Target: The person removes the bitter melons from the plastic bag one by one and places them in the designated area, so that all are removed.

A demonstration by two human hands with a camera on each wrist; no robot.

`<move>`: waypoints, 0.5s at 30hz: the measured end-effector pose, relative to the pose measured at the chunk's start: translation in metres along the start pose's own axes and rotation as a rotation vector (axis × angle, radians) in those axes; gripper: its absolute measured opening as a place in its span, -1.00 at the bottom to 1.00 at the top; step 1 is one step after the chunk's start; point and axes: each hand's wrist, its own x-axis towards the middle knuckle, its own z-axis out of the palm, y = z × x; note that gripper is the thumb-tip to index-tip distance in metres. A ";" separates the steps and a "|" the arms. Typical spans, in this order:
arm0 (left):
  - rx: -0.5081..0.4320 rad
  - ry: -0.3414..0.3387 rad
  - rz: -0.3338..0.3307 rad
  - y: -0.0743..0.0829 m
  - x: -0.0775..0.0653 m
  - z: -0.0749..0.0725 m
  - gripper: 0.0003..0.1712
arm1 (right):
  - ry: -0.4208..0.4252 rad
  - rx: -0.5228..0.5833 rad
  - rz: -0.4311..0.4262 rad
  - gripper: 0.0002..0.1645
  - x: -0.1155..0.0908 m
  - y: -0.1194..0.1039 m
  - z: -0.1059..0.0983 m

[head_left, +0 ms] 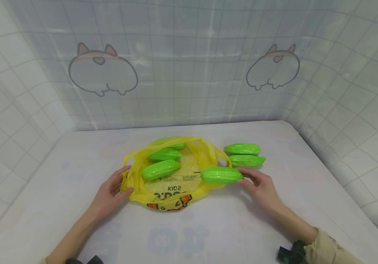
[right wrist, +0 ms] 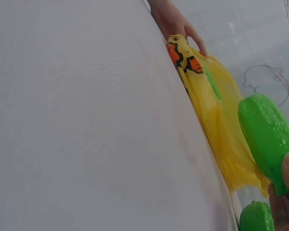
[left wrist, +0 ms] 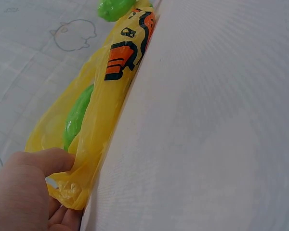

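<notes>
Yellow bag (head_left: 190,168), thin plastic, edge pinched between thumb and fingers of left hand (head_left: 110,192). Right hand (head_left: 258,187), on my feed: thumb and fingers closed around near end of green fruit (head_left: 222,175), held at bag's right rim. End-only grip could let it tip, I judge; slack rim could snag it. Fruit glossy, plump, tapering. Beyond: two loose green fruits (head_left: 243,149).
</notes>
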 end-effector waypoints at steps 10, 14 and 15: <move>0.009 0.004 0.004 -0.002 0.000 0.001 -0.21 | 0.024 -0.044 0.041 -0.53 -0.009 0.002 -0.017; 0.012 0.003 -0.001 -0.002 0.000 0.001 -0.21 | 0.040 -0.057 0.066 -0.54 -0.011 0.004 -0.024; 0.011 0.003 -0.001 -0.002 0.000 0.001 -0.21 | 0.043 -0.056 0.065 -0.54 -0.012 0.004 -0.026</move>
